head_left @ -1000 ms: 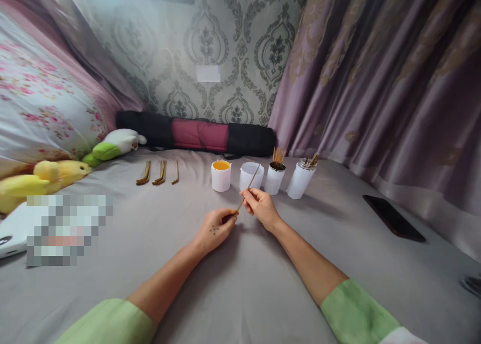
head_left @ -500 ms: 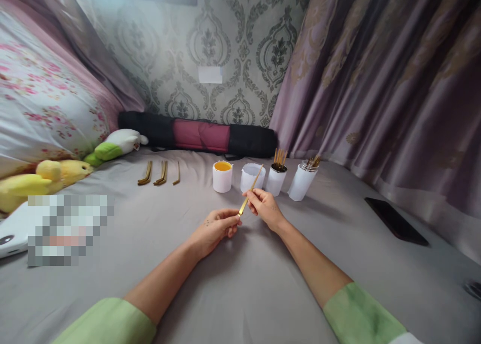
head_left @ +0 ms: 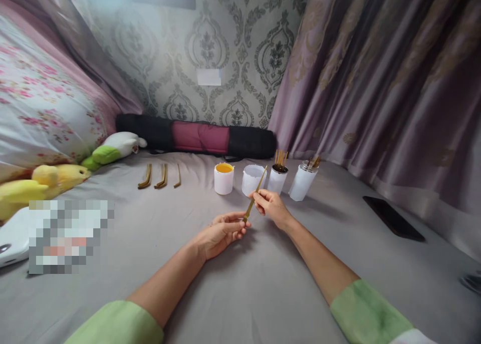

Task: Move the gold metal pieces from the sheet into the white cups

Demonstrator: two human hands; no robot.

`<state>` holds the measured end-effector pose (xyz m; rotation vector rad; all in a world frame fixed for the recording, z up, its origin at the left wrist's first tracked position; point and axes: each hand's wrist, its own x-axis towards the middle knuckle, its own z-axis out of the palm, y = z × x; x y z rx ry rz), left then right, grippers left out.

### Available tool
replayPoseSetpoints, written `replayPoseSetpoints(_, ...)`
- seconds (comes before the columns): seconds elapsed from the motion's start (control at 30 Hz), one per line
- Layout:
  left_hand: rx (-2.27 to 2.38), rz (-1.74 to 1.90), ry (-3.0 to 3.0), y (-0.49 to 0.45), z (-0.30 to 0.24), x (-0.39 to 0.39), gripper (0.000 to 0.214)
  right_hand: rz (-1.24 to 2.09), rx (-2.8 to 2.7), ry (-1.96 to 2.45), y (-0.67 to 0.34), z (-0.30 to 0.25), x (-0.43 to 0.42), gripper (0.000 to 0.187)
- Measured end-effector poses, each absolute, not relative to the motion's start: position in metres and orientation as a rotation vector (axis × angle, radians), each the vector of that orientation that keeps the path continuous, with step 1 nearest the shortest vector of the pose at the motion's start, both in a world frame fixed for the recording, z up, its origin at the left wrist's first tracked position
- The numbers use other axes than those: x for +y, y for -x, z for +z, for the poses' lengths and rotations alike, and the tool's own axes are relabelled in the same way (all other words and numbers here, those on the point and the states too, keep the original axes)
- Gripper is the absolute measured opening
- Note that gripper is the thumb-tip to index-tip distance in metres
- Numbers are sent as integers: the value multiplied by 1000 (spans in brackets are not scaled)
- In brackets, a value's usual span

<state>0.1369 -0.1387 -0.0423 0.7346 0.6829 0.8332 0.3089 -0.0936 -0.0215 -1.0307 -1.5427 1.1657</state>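
Note:
A slim gold-brown stick (head_left: 251, 205) tilts up between my hands, thicker at its lower end. My left hand (head_left: 221, 235) pinches that lower end between thumb and fingers. Higher up, the fingers of my right hand (head_left: 272, 207) are closed around the stick's middle. Its thin tip stands in front of a white tub (head_left: 249, 185), apart from it as far as I can see. Left of that tub is a white cup (head_left: 223, 183) with yellow inside. To the right stand a white container (head_left: 277, 185) holding thin brown sticks and a tilted-looking white jar (head_left: 301, 185) with darker sticks.
Bent gold-brown sticks (head_left: 161, 176) lie in small groups on the grey sheet (head_left: 180, 294). A dark phone (head_left: 393, 218) lies at right. At left are plush toys (head_left: 62, 176) and a white object (head_left: 15, 239), partly blurred. A black and maroon roll (head_left: 199, 136) lies along the wall.
Both hands have shifted slightly right with the stick. The stick appears turned, its lower end now darker and less shiny. The view has moved a little.

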Motion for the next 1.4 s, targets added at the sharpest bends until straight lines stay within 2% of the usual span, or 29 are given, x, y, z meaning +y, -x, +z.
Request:
replayPoseSetpoints(0.87, 635, 783, -744, -133, -48, -137, 35, 990, -1442, 1140, -318, 9, -78, 34)
replayPoseSetpoints(1.4, 645, 778, -745, -134, -49, -137, 32, 900, -1245, 1208, -338, 30, -76, 30)
